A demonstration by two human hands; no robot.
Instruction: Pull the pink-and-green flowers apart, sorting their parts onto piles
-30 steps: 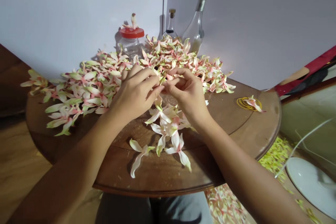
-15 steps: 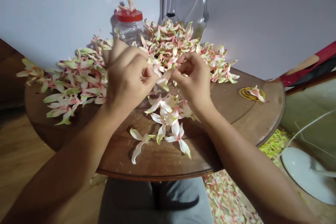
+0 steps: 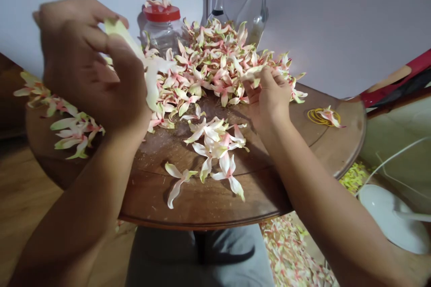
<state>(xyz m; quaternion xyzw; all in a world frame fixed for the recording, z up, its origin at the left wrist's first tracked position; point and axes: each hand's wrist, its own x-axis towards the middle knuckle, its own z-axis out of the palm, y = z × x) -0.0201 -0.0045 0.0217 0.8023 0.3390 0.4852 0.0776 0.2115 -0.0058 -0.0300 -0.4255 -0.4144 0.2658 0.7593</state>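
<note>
My left hand is raised close to the camera at the upper left, pinching a pale green and white flower whose petals hang down to the right of the fingers. My right hand rests on the far side of the round wooden table, fingers closed on a flower at the edge of a big heap of pink, white and green flowers. A small cluster of loose flowers lies on the table between my arms.
Behind the heap stand a plastic jar with a red lid and two glass bottles against the white wall. Yellow rubber bands lie at the table's right. A white fan base and scattered petals are on the floor.
My left hand has pulled up and to the left, away from the right hand, taking a flower with it. The right hand has moved right to the heap's edge.
</note>
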